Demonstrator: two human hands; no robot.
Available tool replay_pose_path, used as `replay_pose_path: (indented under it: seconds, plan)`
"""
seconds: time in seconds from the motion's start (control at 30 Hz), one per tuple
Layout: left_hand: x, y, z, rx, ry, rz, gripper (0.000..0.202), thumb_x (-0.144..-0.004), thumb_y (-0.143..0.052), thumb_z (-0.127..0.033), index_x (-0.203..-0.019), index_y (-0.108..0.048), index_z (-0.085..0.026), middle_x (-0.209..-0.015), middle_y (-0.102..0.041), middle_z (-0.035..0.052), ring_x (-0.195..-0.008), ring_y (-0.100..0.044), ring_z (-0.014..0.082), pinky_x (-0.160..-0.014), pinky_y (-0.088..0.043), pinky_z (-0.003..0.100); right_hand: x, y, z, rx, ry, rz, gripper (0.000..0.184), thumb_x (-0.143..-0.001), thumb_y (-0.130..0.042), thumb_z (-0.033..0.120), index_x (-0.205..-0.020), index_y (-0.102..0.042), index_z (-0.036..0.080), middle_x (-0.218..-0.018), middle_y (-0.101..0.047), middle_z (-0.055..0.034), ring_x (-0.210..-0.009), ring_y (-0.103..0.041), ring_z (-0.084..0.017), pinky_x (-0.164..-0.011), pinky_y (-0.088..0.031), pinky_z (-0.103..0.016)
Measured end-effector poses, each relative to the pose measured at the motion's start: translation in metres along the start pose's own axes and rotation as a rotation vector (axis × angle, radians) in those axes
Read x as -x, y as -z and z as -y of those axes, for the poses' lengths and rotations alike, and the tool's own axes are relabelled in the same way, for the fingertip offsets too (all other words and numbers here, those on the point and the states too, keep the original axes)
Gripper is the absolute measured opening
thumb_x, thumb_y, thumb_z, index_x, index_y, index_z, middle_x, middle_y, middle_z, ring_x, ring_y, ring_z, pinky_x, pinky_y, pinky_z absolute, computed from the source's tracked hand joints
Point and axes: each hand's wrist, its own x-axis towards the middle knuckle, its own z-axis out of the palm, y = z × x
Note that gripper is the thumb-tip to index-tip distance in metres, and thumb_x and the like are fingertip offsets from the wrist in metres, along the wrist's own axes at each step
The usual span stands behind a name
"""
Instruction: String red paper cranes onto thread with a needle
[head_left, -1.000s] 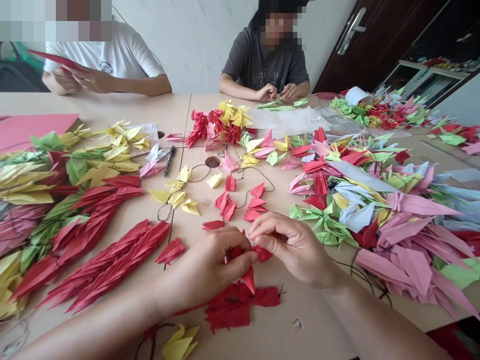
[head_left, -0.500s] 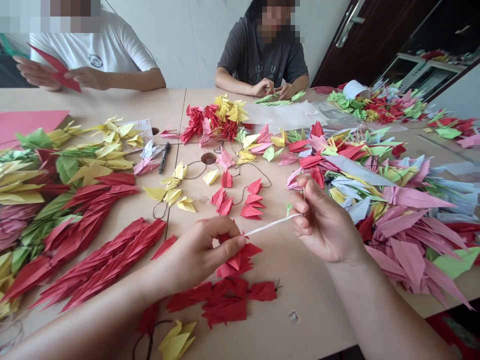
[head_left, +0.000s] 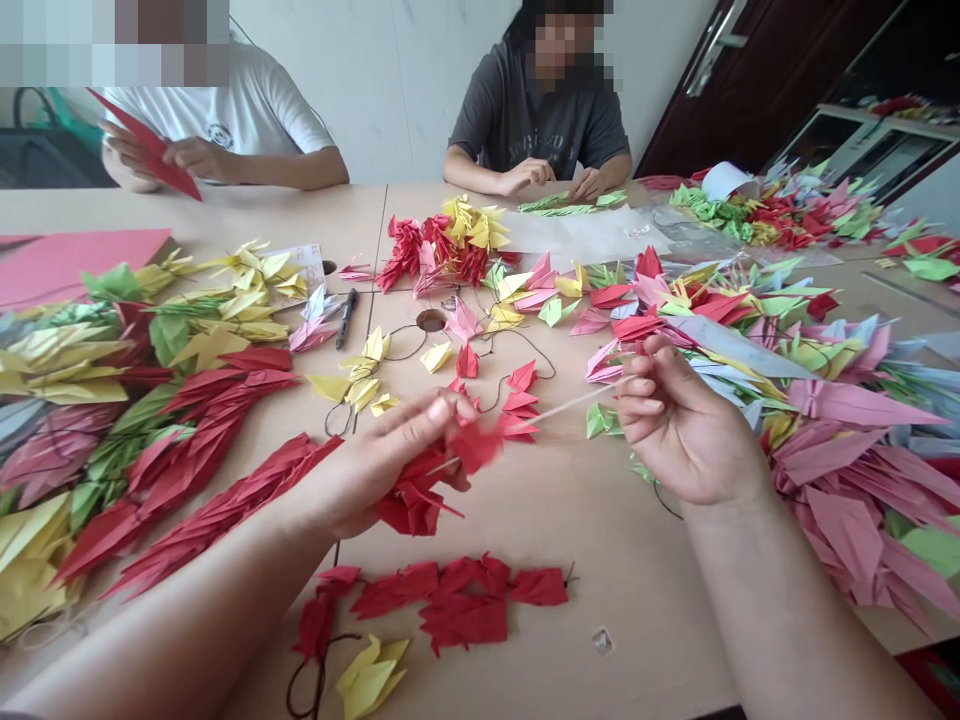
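My left hand (head_left: 390, 455) is closed around several red folded-paper pieces (head_left: 418, 505) strung on a thin white string (head_left: 574, 402); one piece at its fingertips is smeared by motion. The string runs taut, rising to my right hand (head_left: 679, 435), whose thumb and fingers pinch its other end. Something small and red shows at that pinch, too small to make out. On the table below lie red folded pieces (head_left: 465, 600) in a row and a yellow folded-paper piece (head_left: 371, 680) beside a black cord.
Red folded strands (head_left: 225, 515) and mixed paper bundles (head_left: 71, 350) lie at left. Pink bundles (head_left: 832, 470) and other colours crowd the right. Farther back are a black pen (head_left: 346, 318) and a round table hole (head_left: 431, 320). Two people sit opposite, handling folded paper.
My left hand has lifted slightly and turned, with red pieces now showing below it on the string. My right hand has shifted a little right in view. The whole view has also moved somewhat.
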Motion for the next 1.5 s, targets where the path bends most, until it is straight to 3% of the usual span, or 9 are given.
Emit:
replay_pose_path:
  seconds: [0.13, 0.27, 0.43, 0.53, 0.67, 0.8, 1.03, 1.23, 1.5]
  plan:
    - [0.001, 0.002, -0.003, -0.044, 0.044, 0.099, 0.029, -0.076, -0.077, -0.028, -0.098, -0.058, -0.022, -0.070, -0.054, -0.0057, -0.055, -0.046, 0.0062, -0.051, -0.037, 0.018, -0.001, 0.009, 0.002, -0.017, 0.004, -0.058, 0.012, -0.079, -0.076, 0.041, -0.086, -0.067, 0.036, -0.079, -0.065, 0.0050, -0.064, -0.061, -0.010, -0.044, -0.047, -0.018]
    - [0.000, 0.004, -0.004, -0.157, 0.052, 0.110, 0.027, -0.074, -0.074, -0.022, -0.096, -0.059, -0.021, -0.072, -0.053, -0.0049, -0.059, -0.044, 0.0074, -0.051, -0.034, 0.019, 0.000, 0.010, 0.002, 0.075, 0.056, -0.087, 0.012, -0.083, -0.072, 0.044, -0.087, -0.065, 0.036, -0.081, -0.067, 0.0044, -0.063, -0.063, -0.012, -0.043, -0.046, -0.020]
    - [0.000, 0.006, -0.003, -0.336, 0.060, 0.121, 0.031, -0.078, -0.072, -0.030, -0.107, -0.061, -0.024, -0.083, -0.054, -0.0033, -0.069, -0.049, 0.0103, -0.061, -0.041, 0.022, 0.002, 0.000, 0.003, 0.044, 0.076, -0.108, 0.013, -0.084, -0.070, 0.042, -0.086, -0.062, 0.034, -0.079, -0.069, 0.0069, -0.059, -0.063, -0.010, -0.043, -0.044, -0.019]
    - [-0.001, 0.008, 0.000, -0.455, 0.087, 0.186, 0.036, -0.080, -0.072, -0.039, -0.112, -0.062, -0.024, -0.087, -0.054, -0.0021, -0.075, -0.051, 0.0120, -0.066, -0.043, 0.023, 0.004, -0.007, 0.003, -0.036, 0.050, -0.133, 0.017, -0.080, -0.075, 0.040, -0.086, -0.061, 0.032, -0.076, -0.070, 0.0077, -0.056, -0.062, -0.009, -0.043, -0.043, -0.018]
    - [-0.001, 0.008, 0.000, -0.480, 0.092, 0.220, 0.034, -0.084, -0.067, -0.046, -0.108, -0.062, -0.022, -0.082, -0.053, -0.0025, -0.066, -0.045, 0.0100, -0.056, -0.038, 0.020, 0.005, -0.010, 0.003, -0.020, 0.041, -0.154, 0.024, -0.075, -0.078, 0.042, -0.086, -0.060, 0.031, -0.075, -0.069, 0.0067, -0.054, -0.061, -0.011, -0.043, -0.042, -0.020]
    - [-0.001, 0.005, -0.003, -0.486, 0.094, 0.247, 0.038, -0.085, -0.064, -0.051, -0.106, -0.062, -0.020, -0.077, -0.050, -0.0027, -0.062, -0.042, 0.0095, -0.051, -0.035, 0.019, 0.005, -0.008, 0.003, 0.054, 0.049, -0.097, 0.020, -0.080, -0.073, 0.046, -0.087, -0.059, 0.033, -0.076, -0.069, 0.0071, -0.055, -0.062, -0.012, -0.043, -0.041, -0.022]
    - [-0.004, 0.005, 0.003, -0.491, 0.104, 0.243, 0.031, -0.085, -0.064, -0.046, -0.100, -0.061, -0.019, -0.074, -0.049, -0.0038, -0.060, -0.041, 0.0090, -0.052, -0.032, 0.020, 0.006, -0.008, 0.004, 0.088, 0.064, -0.088, 0.017, -0.083, -0.069, 0.046, -0.085, -0.058, 0.033, -0.075, -0.068, 0.0073, -0.056, -0.062, -0.012, -0.043, -0.040, -0.022]
    - [-0.002, 0.002, 0.003, -0.683, 0.098, 0.247, 0.033, -0.083, -0.068, -0.045, -0.101, -0.060, -0.018, -0.068, -0.042, -0.0063, -0.058, -0.035, 0.0094, -0.051, -0.029, 0.022, 0.008, -0.013, 0.005, -0.024, 0.034, -0.109, 0.019, -0.078, -0.076, 0.041, -0.086, -0.060, 0.033, -0.074, -0.069, 0.0075, -0.055, -0.061, -0.011, -0.042, -0.041, -0.020]
    - [-0.002, -0.001, 0.005, -0.794, 0.095, 0.172, 0.025, -0.086, -0.061, -0.043, -0.093, -0.059, -0.019, -0.069, -0.049, -0.0041, -0.060, -0.044, 0.0114, -0.055, -0.035, 0.023, 0.006, -0.012, 0.007, -0.065, 0.065, -0.142, 0.016, -0.075, -0.079, 0.036, -0.081, -0.065, 0.033, -0.072, -0.069, 0.0072, -0.053, -0.061, -0.009, -0.041, -0.043, -0.018]
